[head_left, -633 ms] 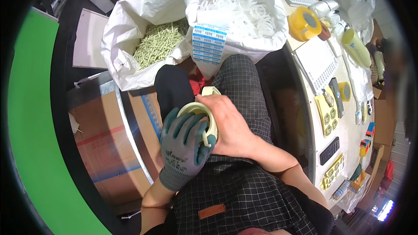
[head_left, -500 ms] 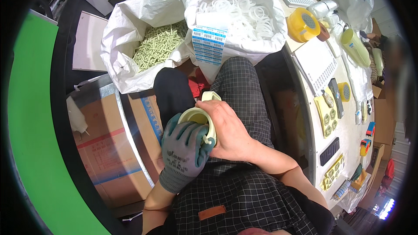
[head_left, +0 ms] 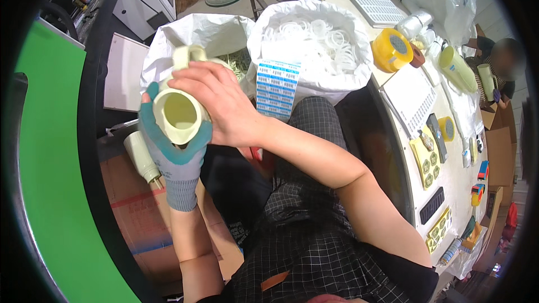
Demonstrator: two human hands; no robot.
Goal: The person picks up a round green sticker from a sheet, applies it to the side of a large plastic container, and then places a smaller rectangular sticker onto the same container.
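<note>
1. Two hands grasp one pale yellow-green, smooth-walled plastic pitcher (head_left: 181, 113), its round mouth toward us. We place it in the air over the near edge of the left-hand white woven sack (head_left: 216, 31); whether it touches, we cannot tell.
2. Left hand (head_left: 171, 154), in a grey-and-teal coated glove, cups the body from below and left. Bare right hand (head_left: 227, 104) wraps its right side, fingers near a blurred, squarish loop (head_left: 181, 59), perhaps the handle.
3. Handling, we judge: light, stiff, hollow; fairly slick to bare skin, better gripped by the glove. We would hold the round body from both sides and spare the rim.
4. Around: a white sack (head_left: 351, 81) of translucent rings (head_left: 314, 33); an amber tape roll (head_left: 390, 50) by the left edge of the pale worktop (head_left: 457, 199).
</note>
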